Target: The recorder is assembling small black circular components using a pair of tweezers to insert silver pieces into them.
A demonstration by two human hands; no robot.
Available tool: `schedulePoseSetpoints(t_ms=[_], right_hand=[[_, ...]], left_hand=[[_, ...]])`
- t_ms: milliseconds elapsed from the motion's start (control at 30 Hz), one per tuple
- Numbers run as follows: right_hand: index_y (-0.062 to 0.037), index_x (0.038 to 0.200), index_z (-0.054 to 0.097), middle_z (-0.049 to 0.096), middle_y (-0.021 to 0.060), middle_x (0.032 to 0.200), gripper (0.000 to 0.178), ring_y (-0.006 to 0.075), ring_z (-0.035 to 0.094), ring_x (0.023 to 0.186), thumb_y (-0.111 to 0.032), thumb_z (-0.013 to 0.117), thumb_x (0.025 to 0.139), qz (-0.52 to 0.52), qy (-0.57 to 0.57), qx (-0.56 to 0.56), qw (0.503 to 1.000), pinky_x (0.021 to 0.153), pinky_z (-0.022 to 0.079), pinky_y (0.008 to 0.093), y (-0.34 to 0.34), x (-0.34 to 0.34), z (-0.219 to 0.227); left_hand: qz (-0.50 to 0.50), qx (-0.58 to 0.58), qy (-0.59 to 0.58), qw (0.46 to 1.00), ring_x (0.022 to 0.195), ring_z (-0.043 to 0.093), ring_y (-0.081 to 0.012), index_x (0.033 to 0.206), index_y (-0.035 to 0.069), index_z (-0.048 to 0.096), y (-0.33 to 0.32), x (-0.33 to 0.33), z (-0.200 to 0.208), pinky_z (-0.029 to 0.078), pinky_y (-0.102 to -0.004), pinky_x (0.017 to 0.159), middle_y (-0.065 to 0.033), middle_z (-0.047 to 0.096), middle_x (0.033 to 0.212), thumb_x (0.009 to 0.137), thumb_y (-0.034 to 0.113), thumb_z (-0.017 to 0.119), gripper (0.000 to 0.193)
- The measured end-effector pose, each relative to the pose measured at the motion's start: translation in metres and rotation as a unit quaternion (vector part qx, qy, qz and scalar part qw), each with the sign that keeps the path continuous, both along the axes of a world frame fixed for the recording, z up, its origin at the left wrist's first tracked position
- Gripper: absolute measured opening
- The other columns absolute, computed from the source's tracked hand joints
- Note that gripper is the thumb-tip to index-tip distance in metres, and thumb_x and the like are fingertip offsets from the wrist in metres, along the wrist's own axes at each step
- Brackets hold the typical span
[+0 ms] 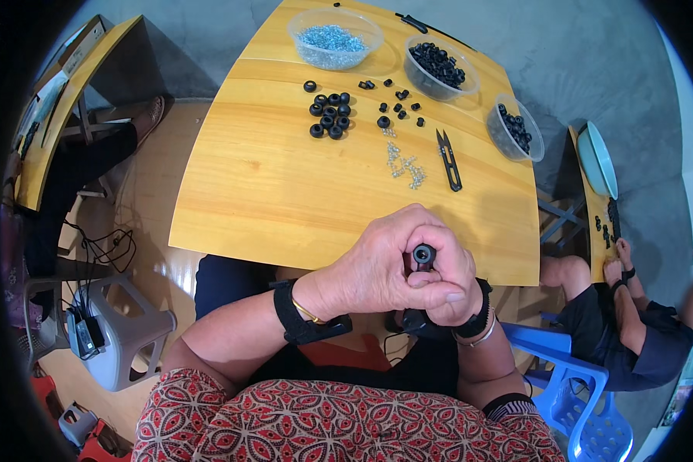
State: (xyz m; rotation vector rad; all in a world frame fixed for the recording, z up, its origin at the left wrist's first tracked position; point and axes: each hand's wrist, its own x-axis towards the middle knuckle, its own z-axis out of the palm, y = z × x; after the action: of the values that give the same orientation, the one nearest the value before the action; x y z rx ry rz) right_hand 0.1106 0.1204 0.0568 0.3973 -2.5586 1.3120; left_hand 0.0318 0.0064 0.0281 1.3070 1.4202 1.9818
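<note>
Close in front of my body, just past the table's near edge, my left hand (369,263) and my right hand (453,279) are clasped together. Between them is a small black tubular piece (423,256), its round hollow end facing up. Fingers of both hands wrap round it, and its lower part is hidden. Beyond my hands on the table lie black thread snips (449,162) and a scatter of tiny clear beads (405,167). Round black caps (328,122) stand grouped further left, with several small black pieces (401,95) to their right.
At the table's far side stand a plastic bowl (294,45) of blue and clear beads and two bowls (473,83) (537,150) of black parts. A blue plastic chair (585,385) is at right, near a seated co-worker (631,331). A grey stool (123,331) stands left.
</note>
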Motion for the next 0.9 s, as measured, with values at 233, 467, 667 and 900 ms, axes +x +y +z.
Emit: schedulePoseSetpoints(t_ms=[233, 467, 667, 900], right_hand=[[-0.0013, 0.096, 0.044, 0.049, 0.0138, 0.077, 0.033, 0.0278, 0.05, 0.064, -0.024, 0.057, 0.076, -0.032, 0.05, 0.057, 0.997, 0.06, 0.041, 0.032, 0.009, -0.007, 0.008], [-0.0002, 0.098, 0.047, 0.044, 0.0129, 0.088, 0.036, 0.0278, 0.048, 0.076, -0.028, 0.056, 0.075, -0.026, 0.073, 0.155, 0.985, 0.067, 0.041, 0.0334, 0.016, -0.008, 0.014], [0.0005, 0.098, 0.046, 0.042, 0.0152, 0.091, 0.036, 0.0298, 0.048, 0.078, -0.025, 0.057, 0.076, -0.044, 0.063, 0.156, 0.985, 0.068, 0.041, 0.0344, 0.015, -0.01, 0.005], [0.001, 0.102, 0.044, 0.042, 0.0161, 0.093, 0.035, 0.0308, 0.048, 0.08, -0.018, 0.057, 0.075, -0.03, 0.03, 0.132, 0.99, 0.071, 0.041, 0.0345, 0.012, -0.013, 0.006]], left_hand=[[-0.052, -0.038, -0.242, 0.968, 0.075, 0.052, -0.0095, 0.105, -0.001, 0.048, -0.002, -0.012, 0.0, 0.043, -0.0215, 0.064, -0.0038, 0.053, 0.087, 0.07, 0.023, 0.067, 0.047], [-0.221, -0.063, -0.412, 0.882, 0.054, 0.045, -0.0054, 0.095, 0.001, 0.054, -0.008, -0.016, 0.0, 0.034, -0.0163, 0.044, -0.0012, 0.053, 0.067, 0.081, 0.019, 0.056, 0.023], [-0.251, -0.031, -0.444, 0.86, 0.051, 0.037, -0.0043, 0.09, 0.003, 0.053, -0.006, -0.011, 0.002, 0.027, -0.0167, 0.041, -0.0004, 0.049, 0.067, 0.083, 0.023, 0.052, 0.021], [-0.244, -0.058, -0.497, 0.831, 0.05, 0.035, -0.0049, 0.085, 0.003, 0.051, -0.009, -0.011, -0.004, 0.025, -0.0165, 0.041, 0.0003, 0.047, 0.066, 0.084, 0.025, 0.051, 0.021]])
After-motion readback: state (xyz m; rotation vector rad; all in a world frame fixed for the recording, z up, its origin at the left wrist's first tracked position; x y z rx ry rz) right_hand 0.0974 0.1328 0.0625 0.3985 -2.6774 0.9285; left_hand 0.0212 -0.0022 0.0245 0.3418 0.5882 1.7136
